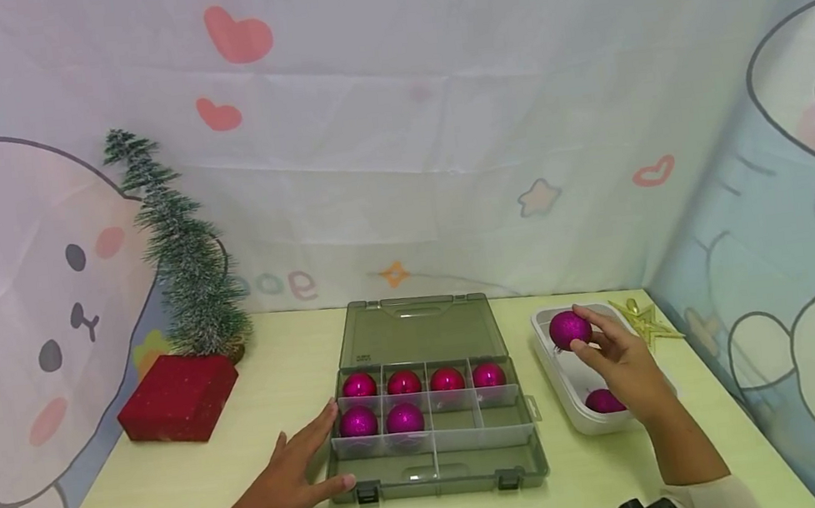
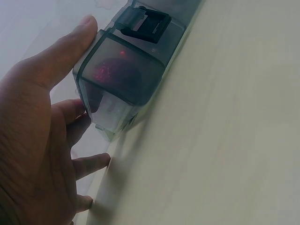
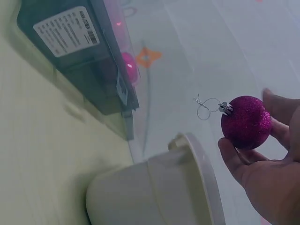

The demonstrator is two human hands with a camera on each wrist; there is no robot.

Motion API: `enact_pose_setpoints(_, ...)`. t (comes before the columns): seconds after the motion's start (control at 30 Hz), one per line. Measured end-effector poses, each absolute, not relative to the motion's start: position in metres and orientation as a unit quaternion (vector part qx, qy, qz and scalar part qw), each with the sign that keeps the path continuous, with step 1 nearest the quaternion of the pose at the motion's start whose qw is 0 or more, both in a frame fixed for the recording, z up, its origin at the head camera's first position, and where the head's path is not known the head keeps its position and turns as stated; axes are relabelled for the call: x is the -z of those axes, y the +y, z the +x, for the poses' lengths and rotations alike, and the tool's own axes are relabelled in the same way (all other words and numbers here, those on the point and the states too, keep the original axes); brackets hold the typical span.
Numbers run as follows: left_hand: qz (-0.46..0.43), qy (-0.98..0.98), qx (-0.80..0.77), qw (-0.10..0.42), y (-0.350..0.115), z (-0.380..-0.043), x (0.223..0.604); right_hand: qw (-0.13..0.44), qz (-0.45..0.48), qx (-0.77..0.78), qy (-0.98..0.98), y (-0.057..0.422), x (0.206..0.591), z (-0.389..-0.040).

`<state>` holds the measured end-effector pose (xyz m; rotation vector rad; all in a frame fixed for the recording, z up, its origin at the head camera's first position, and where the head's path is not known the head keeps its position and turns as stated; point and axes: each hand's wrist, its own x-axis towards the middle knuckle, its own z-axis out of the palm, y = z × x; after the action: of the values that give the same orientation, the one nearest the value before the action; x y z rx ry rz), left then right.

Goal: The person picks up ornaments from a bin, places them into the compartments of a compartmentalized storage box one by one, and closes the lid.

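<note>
Between thumb and fingers my right hand [image 1: 622,365] pinches a glittery magenta Christmas bauble [image 3: 246,123], raised over the white tub [image 1: 559,388]. A silver cap and wire loop show on it in the right wrist view. Another glittery bauble [image 1: 604,401] lies in the tub, partly behind the hand. My left hand [image 1: 290,479] rests against the left side of the grey compartment box [image 1: 489,479], fingers spread and thumb near its front corner. The box stands with its lid [image 1: 419,328] laid back. Shiny baubles [image 1: 403,383] fill its back row; two glittery ones [image 1: 404,418] sit at the left of the middle row.
A small frosted Christmas tree [image 1: 189,254] stands at the back left, with a red box [image 1: 178,397] in front of it. Behind the tub on the right lies a gold star [image 1: 645,321]. A printed cloth [image 1: 397,163] hangs along the table's back edge.
</note>
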<state>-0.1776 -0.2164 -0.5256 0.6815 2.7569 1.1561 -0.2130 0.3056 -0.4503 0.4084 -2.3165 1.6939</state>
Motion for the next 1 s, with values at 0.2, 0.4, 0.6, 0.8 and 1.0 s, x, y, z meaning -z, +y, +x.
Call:
enact_pose_setpoints(0.2, 0.23, 0.898, -0.375, 0.026, -0.216, -0.177, 0.526, 0.136, 0.17, -0.585, -0.781, 0.288, 0.455, -0.216)
enact_pose_setpoints(0.4, 0.225, 0.902, -0.367, 0.031, -0.216, -0.175, 0.522, 0.129, 0.167, -0.578, -0.788, 0.268, 0.458, -0.217)
enact_pose_setpoints(0.6, 0.221, 0.904, -0.365, 0.036, -0.216, -0.176, 0.521, 0.131, 0.153, -0.531, -0.823, 0.244, 0.46, -0.214)
enact_pose_setpoints(0.8, 0.222, 0.9, -0.373, 0.034, -0.216, -0.177, 0.524, 0.141, 0.136, -0.487, -0.851, 0.222, 0.462, -0.21)
enact_pose_setpoints(1.0, 0.222, 0.901, -0.371, 0.035, -0.216, -0.176, 0.522, 0.113, 0.135, -0.48, -0.86, 0.205, 0.47, -0.208)
